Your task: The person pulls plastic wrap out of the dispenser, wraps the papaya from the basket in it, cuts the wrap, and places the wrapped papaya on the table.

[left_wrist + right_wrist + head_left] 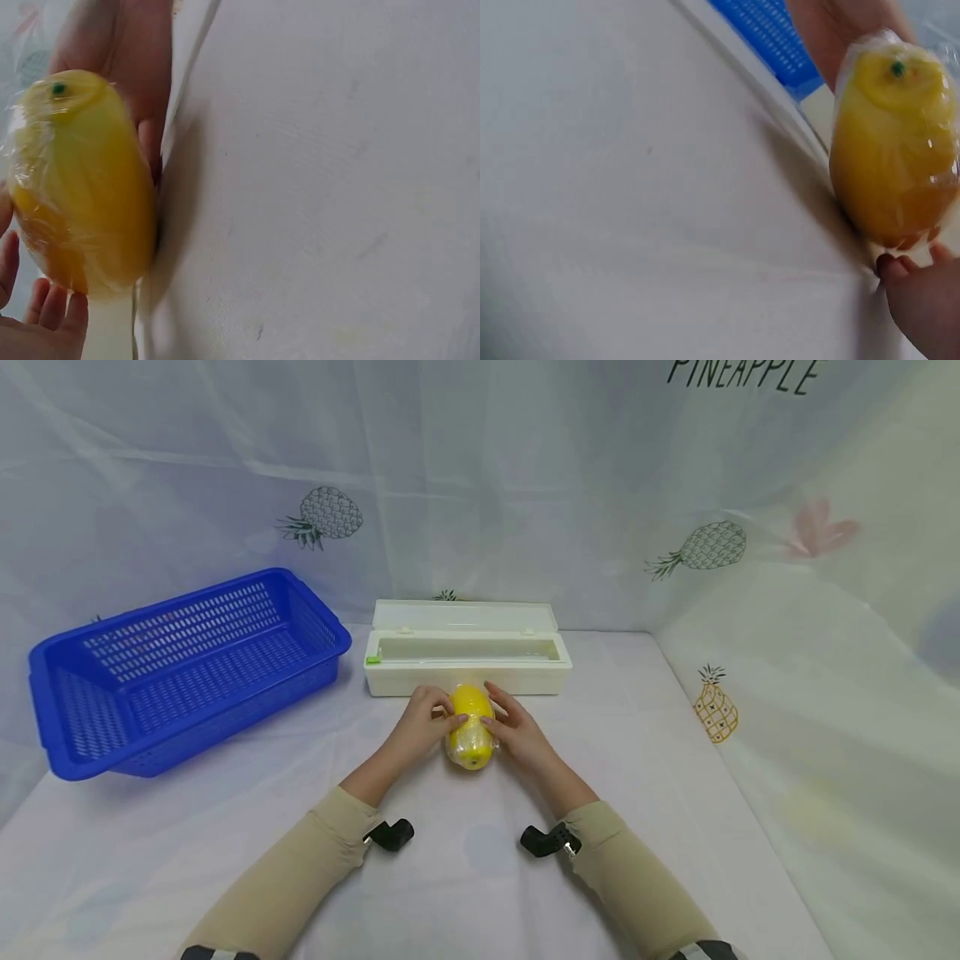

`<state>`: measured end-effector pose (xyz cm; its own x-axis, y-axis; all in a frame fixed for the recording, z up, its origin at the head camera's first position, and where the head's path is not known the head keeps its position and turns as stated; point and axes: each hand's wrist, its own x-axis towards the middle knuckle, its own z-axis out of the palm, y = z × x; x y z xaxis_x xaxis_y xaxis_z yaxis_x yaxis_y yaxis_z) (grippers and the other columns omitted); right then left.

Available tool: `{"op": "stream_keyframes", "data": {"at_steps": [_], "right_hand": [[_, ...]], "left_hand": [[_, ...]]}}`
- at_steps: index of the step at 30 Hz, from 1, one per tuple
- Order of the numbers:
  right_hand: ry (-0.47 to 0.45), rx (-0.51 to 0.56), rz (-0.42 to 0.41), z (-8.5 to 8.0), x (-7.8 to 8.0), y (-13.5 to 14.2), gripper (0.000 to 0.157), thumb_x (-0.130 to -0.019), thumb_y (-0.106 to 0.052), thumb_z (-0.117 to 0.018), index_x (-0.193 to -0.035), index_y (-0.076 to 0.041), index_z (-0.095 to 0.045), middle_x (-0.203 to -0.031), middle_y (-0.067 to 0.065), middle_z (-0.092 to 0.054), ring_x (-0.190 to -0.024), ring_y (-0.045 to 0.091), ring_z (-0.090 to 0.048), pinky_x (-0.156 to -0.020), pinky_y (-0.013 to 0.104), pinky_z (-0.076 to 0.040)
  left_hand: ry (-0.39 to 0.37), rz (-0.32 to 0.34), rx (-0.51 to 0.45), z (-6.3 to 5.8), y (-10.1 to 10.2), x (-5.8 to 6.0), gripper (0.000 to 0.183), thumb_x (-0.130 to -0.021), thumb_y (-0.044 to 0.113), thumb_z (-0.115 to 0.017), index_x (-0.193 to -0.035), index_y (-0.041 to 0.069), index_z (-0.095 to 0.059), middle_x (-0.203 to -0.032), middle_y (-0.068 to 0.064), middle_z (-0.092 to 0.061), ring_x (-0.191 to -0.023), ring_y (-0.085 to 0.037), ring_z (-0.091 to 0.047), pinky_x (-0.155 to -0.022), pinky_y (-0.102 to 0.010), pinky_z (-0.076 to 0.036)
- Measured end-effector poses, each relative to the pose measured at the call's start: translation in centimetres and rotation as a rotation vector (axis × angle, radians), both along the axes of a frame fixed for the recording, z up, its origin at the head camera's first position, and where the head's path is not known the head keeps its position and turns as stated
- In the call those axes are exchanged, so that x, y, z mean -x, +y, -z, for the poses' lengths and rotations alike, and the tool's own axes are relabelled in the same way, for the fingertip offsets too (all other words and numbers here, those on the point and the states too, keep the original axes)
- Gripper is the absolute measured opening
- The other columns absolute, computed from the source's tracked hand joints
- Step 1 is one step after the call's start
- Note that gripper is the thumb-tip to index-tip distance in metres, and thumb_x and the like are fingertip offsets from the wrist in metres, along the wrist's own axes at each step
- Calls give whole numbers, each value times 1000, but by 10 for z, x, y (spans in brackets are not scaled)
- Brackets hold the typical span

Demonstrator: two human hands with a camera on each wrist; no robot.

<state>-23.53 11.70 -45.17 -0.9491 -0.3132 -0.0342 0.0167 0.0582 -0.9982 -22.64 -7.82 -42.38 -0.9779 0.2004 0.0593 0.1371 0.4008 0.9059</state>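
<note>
Both hands are at a yellow, rounded fruit-like object (472,750) wrapped in clear plastic film, in the middle of the table. On its left side, the left hand (422,724) holds it with bent fingers and the thumb on top. From the right, the right hand (523,739) holds it, thumb on top and fingers along the far side. Crinkled film and a small green spot at one end of the yellow fruit (94,187) show in the left wrist view. The same wrapped fruit (896,150) fills the right side of the right wrist view.
A long white box (468,678) with its lid raised stands just beyond the hands; a small green piece (372,659) sits at its left edge. To the left is a blue perforated plastic basket (225,727). Patterned white cloth (510,527) hangs behind the table.
</note>
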Motion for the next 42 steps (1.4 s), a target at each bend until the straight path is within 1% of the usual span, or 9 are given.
{"op": "stream_keyframes", "data": {"at_steps": [4, 6, 12, 15, 20, 25, 29, 35, 42], "right_hand": [[-23, 99, -100, 3, -1, 2, 53, -99, -1, -53, -149, -5, -37, -162, 10, -11, -146, 30, -14, -114, 44, -26], [-28, 112, -98, 6, 0, 1, 50, -98, -1, -53, -146, -2, -40, -162, 10, -10, -146, 28, -13, -114, 42, -25], [-19, 43, -56, 8, 1, 1, 45, -97, -5, -58, -142, -5, -49, -161, 11, -14, -145, 34, -19, -113, 47, -26], [-19, 14, -43, 8, 0, 0, 44, -96, -7, -60, -140, -8, -52, -161, 11, -16, -145, 35, -17, -114, 48, -23], [-16, -17, -33, 9, 0, -1, 44, -95, -8, -62, -139, -10, -54, -160, 9, -18, -145, 35, -17, -114, 49, -23], [-25, -32, -21, 8, 0, -1, 44, -96, -10, -62, -139, -11, -54, -160, 7, -20, -145, 32, -18, -113, 45, -26], [-21, -32, -20, 8, -1, -1, 44, -95, -9, -62, -139, -11, -54, -160, 8, -19, -145, 34, -19, -113, 45, -27], [-35, -35, -14, 9, -1, -1, 44, -95, -10, -63, -138, -12, -55, -161, 8, -18, -145, 36, -18, -114, 49, -24], [-3, -41, -12, 10, -1, -1, 43, -95, -7, -63, -137, -9, -55, -160, 11, -19, -143, 37, -22, -112, 49, -29]], "left_hand": [[-36, 8, -67, 4, -2, 3, 18, -89, 8, -72, -91, 0, -56, -115, -16, -42, -113, -30, -46, -102, -40, -44], [-49, 2, -86, 4, -2, 5, 17, -89, 8, -72, -94, -1, -58, -117, -17, -45, -115, -31, -47, -103, -40, -43], [-73, -18, -121, 2, -4, 1, 21, -91, 10, -70, -109, 2, -64, -128, -15, -49, -126, -33, -45, -104, -43, -41], [-25, -18, -80, -2, -7, -6, 19, -90, 12, -71, -108, 6, -67, -126, -11, -53, -124, -31, -48, -103, -46, -43], [74, 33, 45, -10, -12, -19, 8, -87, 16, -75, -93, 12, -71, -113, -3, -61, -115, -24, -52, -102, -50, -43], [144, 105, 190, -15, -12, -28, 20, -76, 26, -84, -86, 16, -70, -103, 1, -60, -108, -23, -54, -100, -45, -43], [195, 125, 238, -16, -10, -29, 23, -72, 27, -87, -81, 15, -69, -98, 0, -57, -102, -23, -54, -98, -41, -44], [191, 121, 206, -10, -8, -24, 14, -80, 18, -82, -75, 13, -69, -98, -1, -55, -101, -23, -52, -99, -41, -43], [104, 87, 95, -4, -7, -22, 14, -87, 10, -74, -77, 8, -65, -102, -6, -52, -110, -27, -51, -100, -43, -45]]}}
